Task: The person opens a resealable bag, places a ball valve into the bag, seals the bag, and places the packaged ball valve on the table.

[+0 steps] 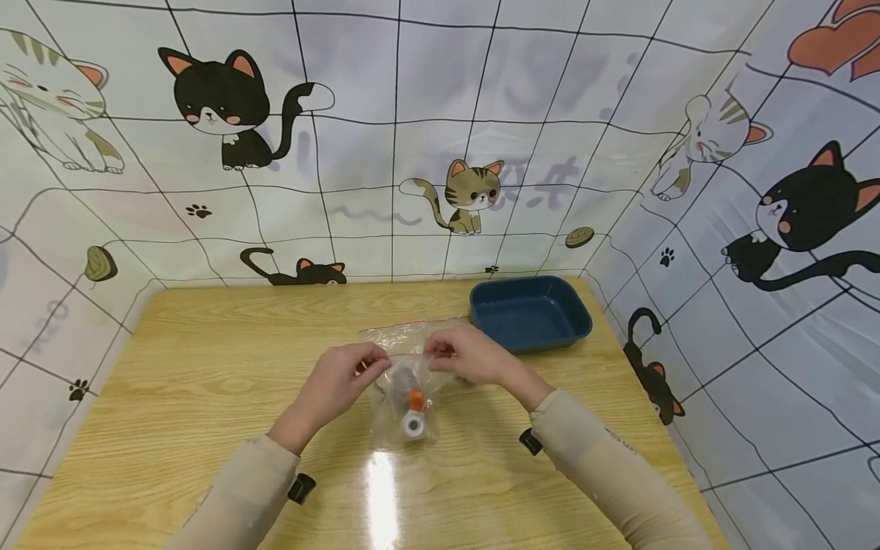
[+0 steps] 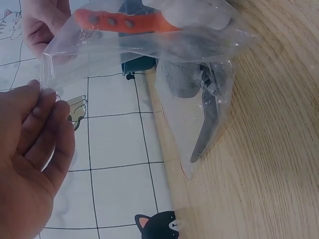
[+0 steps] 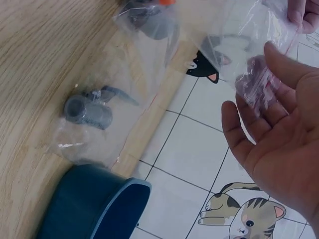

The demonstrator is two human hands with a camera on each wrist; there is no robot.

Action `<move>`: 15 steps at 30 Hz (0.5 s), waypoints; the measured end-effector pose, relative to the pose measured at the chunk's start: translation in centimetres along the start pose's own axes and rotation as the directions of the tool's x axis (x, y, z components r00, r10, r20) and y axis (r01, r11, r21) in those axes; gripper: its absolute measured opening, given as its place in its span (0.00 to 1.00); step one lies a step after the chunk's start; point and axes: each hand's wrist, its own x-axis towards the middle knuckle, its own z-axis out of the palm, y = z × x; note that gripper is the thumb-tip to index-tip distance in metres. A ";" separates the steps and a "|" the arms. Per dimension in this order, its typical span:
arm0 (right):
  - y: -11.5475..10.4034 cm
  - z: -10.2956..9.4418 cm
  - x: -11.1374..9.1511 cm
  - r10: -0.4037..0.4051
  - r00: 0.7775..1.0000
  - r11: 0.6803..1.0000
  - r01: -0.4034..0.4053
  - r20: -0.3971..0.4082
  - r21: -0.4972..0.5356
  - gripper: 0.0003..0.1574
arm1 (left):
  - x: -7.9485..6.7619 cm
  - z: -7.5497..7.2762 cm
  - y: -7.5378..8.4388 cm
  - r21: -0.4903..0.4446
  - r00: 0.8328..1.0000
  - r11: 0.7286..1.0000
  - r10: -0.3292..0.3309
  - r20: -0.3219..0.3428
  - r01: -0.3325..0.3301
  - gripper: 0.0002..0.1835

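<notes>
A clear zip bag (image 1: pixel 383 428) hangs upright between both hands, its mouth at the top. Inside is a white plastic valve (image 1: pixel 414 425) with an orange handle (image 2: pixel 114 21). My left hand (image 1: pixel 341 382) pinches the left end of the bag's top edge between thumb and fingertips. At the other end, my right hand (image 1: pixel 476 354) holds the edge, with crumpled film between thumb and curled fingers in the right wrist view. Behind the held bag, clear bags lie on the table, with grey valves (image 3: pixel 89 112) showing through the film.
A dark blue tray (image 1: pixel 532 312) stands at the back right of the wooden table (image 1: pixel 227 359), close to the lying bags. Cat-printed sheeting (image 1: pixel 385 153) rises behind the table and along its sides. A wrist camera (image 1: pixel 301 489) is strapped under the left sleeve.
</notes>
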 end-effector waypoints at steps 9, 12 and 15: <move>-0.2 0.5 0.1 0.012 1.000 1.000 -0.012 -0.002 0.022 0.06 | -0.2 0.2 -1.1 -0.074 0.998 0.995 -0.064 -0.002 0.064 0.06; -0.3 0.6 0.2 -0.011 1.000 1.000 0.011 -0.024 0.008 0.06 | -0.3 0.1 -1.4 -0.080 0.998 0.995 -0.060 -0.019 0.058 0.04; -0.8 0.8 0.5 -0.062 0.996 0.998 0.061 -0.061 -0.014 0.08 | -0.4 0.1 -1.3 -0.089 0.999 0.995 -0.041 -0.033 0.038 0.03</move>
